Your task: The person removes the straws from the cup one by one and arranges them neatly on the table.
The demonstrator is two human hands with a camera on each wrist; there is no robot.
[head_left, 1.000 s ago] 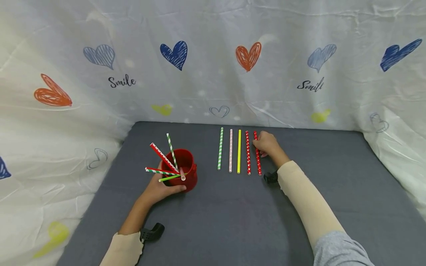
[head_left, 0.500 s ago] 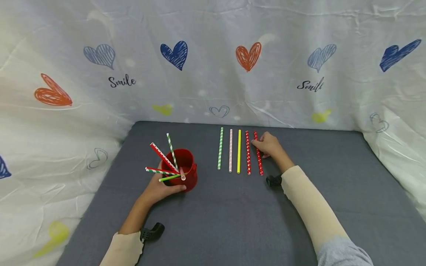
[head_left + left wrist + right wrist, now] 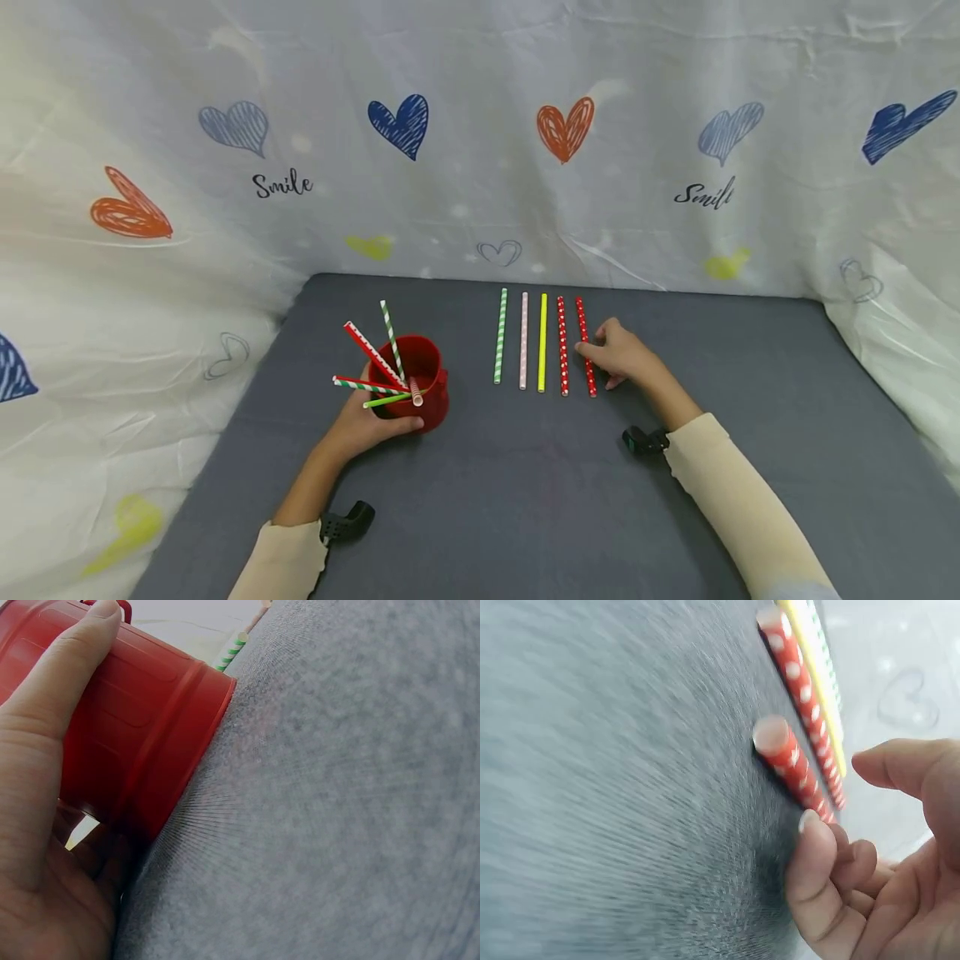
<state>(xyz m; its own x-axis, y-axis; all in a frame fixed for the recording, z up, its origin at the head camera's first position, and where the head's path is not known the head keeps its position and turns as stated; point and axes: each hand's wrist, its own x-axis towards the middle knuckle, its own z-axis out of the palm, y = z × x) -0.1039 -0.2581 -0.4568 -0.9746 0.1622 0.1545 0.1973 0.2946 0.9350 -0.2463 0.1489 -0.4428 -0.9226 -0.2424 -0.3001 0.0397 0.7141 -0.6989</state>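
My left hand (image 3: 362, 429) grips the side of a red cup (image 3: 431, 408) with several paper straws sticking out of it. In the left wrist view, my thumb (image 3: 71, 667) lies along the cup's wall, and its base sits on the cloth. My right hand (image 3: 628, 357) hovers at the right end of a row of straws, over a red straw with white dots (image 3: 581, 310). In the right wrist view, the thumb stands apart from the other, bent fingers, with nothing between them. The dotted straw (image 3: 795, 769) lies on the cloth beside the fingertips.
Left of that straw lie another red dotted straw (image 3: 562, 342), a yellow straw (image 3: 542, 342), a pale pink straw (image 3: 523, 342) and a green-striped straw (image 3: 500, 337), roughly parallel. A grey cloth (image 3: 487, 500) covers the table. Behind hangs a white printed curtain (image 3: 465, 108).
My right hand has let go of the rightmost red straw and drawn back toward me and to the right. That straw's near end has shifted slightly right. My left hand stays on the cup.
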